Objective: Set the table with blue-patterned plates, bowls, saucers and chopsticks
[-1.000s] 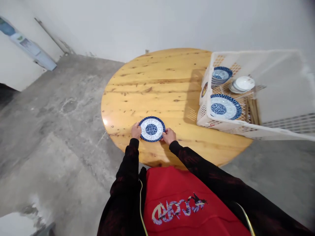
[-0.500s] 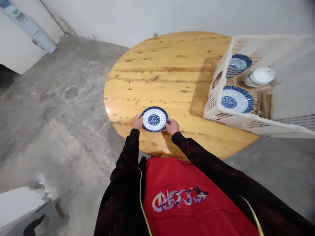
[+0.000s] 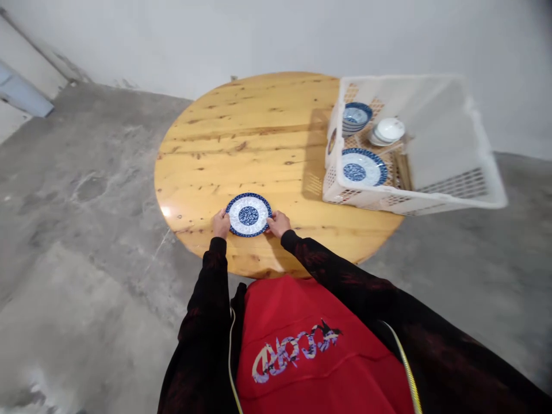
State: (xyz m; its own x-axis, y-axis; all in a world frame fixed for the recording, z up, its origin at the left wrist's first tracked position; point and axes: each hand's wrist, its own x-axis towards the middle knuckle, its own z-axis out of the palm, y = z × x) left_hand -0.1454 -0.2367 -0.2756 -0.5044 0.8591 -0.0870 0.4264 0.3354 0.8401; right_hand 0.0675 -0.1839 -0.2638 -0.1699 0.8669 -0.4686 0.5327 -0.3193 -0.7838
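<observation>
A blue-and-white patterned plate (image 3: 249,215) is at the near edge of the round wooden table (image 3: 241,132), face up. My left hand (image 3: 221,223) grips its left rim, fingers closed on the edge. On the opposite side my right hand (image 3: 278,223) pinches the right rim, thumb over the top. Whether the plate rests fully on the wood or is slightly raised, I cannot tell.
To the right stands a white plastic crate (image 3: 371,198), overhanging the table. Inside are patterned plates (image 3: 364,167), stacked blue-rimmed bowls (image 3: 357,118), small white bowls (image 3: 388,131) and wooden chopsticks (image 3: 402,171). A pale wall (image 3: 267,40) rises behind the table.
The head view has turned to the right, so the table and crate appear further left and the whole crate shows. Both hands keep hold of the plate, which stays at about the same spot on the table.
</observation>
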